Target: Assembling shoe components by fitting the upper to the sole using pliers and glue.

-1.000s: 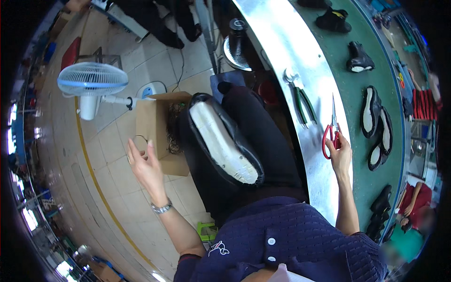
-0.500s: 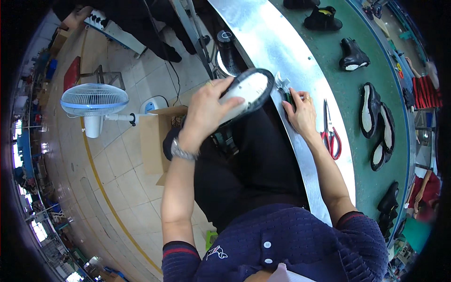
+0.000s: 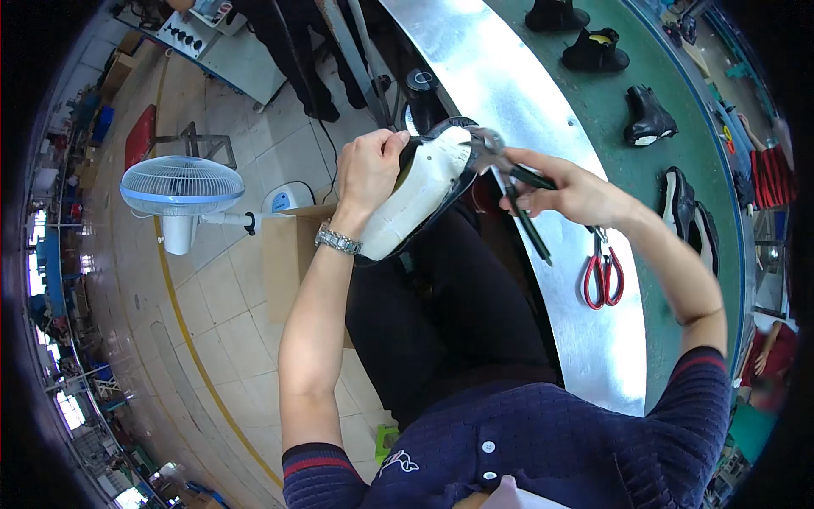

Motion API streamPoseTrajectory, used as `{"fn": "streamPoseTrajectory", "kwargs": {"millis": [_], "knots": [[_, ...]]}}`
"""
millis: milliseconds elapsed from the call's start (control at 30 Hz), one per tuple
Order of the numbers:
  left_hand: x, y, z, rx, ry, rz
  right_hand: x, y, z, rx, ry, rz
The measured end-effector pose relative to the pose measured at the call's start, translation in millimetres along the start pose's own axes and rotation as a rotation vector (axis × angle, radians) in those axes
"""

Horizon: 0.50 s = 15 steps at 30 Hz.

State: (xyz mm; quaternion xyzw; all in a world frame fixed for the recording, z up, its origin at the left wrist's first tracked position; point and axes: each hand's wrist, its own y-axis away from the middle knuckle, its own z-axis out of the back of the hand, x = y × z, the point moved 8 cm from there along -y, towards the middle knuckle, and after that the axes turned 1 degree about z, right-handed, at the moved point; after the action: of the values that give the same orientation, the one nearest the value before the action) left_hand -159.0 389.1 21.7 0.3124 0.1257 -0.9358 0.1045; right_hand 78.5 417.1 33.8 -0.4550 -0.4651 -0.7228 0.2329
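Fingers: left hand [image 3: 369, 168] clamps shoe [image 3: 420, 193]; right hand [image 3: 570, 193] grips pliers [image 3: 509, 182] at toe edge.

A shoe factory floor, seen from a seat at an assembly line. Long curved green conveyor belt [image 3: 678, 127] edged with a sheet-metal workbench [image 3: 526, 93], carrying unfinished black shoes [image 3: 649, 119] spaced apart along it. Red-handled scissors [image 3: 602, 276] lying on the metal edge. Half-made shoe on a white last [image 3: 420, 191] held over the lap, gripped with pliers [image 3: 509, 182]. Tiled floor with a yellow painted line [image 3: 182, 339], a standing fan [image 3: 181, 188], a cardboard box [image 3: 284, 254], and more workstations toward the rim.
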Motion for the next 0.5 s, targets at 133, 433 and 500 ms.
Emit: {"fn": "streamPoseTrajectory", "kwargs": {"millis": [133, 433, 500], "knots": [[-10.7, 39.1, -28.1, 0.506, 0.361, 0.183, 32.6, -33.1, -10.4, 0.152, 0.577, 0.135], [-60.3, 100.3, -17.9, -0.121, -0.118, -0.004, 27.5, -6.1, -47.9, -0.075, 0.689, 0.21], [-64.2, 103.5, -18.6, -0.143, -0.111, -0.028, 17.6, 1.3, -52.1, -0.122, 0.71, 0.233]]}}
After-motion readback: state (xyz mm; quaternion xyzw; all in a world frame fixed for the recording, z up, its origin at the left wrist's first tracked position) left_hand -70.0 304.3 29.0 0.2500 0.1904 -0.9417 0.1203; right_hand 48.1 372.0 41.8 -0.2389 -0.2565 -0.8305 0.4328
